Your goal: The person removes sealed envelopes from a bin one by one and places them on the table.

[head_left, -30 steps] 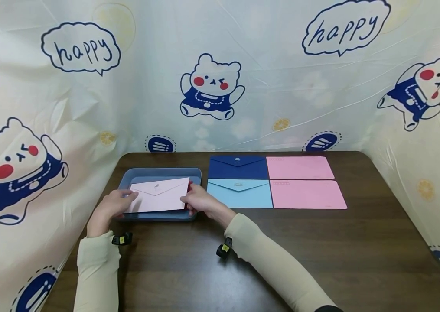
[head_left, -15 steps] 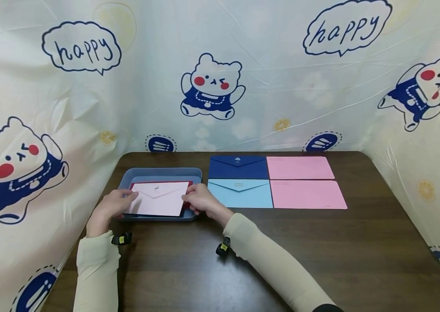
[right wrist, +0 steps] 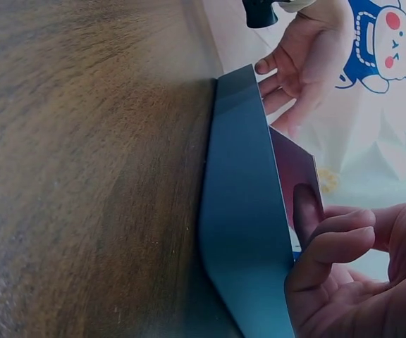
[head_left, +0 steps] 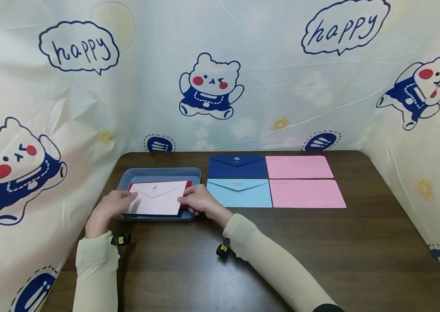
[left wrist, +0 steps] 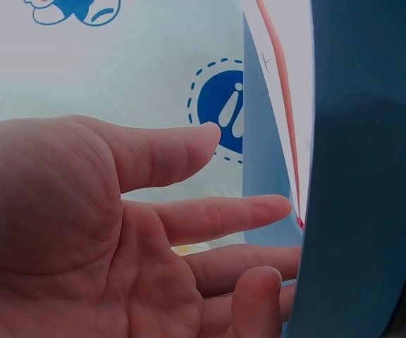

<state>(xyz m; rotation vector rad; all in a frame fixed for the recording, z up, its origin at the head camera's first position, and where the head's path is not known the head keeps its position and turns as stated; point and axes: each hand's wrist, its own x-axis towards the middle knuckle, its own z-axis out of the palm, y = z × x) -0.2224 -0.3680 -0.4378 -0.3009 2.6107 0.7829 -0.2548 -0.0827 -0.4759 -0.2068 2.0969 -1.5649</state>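
In the head view, a pale pink envelope [head_left: 156, 198] with a pointed flap is over the blue tray [head_left: 126, 175], its near edge raised. Behind it show the edges of a red envelope [head_left: 189, 183]. My right hand [head_left: 201, 200] pinches the pale pink envelope's right edge, thumb on top. From the right wrist view, the right hand [right wrist: 361, 264] has curled fingers around the envelope's shaded underside [right wrist: 294, 165]. My left hand [head_left: 111, 207] is at the tray's left end. Its fingers [left wrist: 217, 220] reach out loosely at the tray wall in the left wrist view, thumb apart.
Right of the tray, a navy envelope [head_left: 237, 168], a light blue envelope [head_left: 239, 194] and two pink envelopes [head_left: 307, 194] lie in a two-by-two block on the brown table [head_left: 282, 242]. A patterned curtain [head_left: 274, 86] encloses the back and sides.
The pale pink envelope has come slightly toward me and lower, and the red envelope's edges show behind it. My right hand shifted slightly with it; the left hand stayed.
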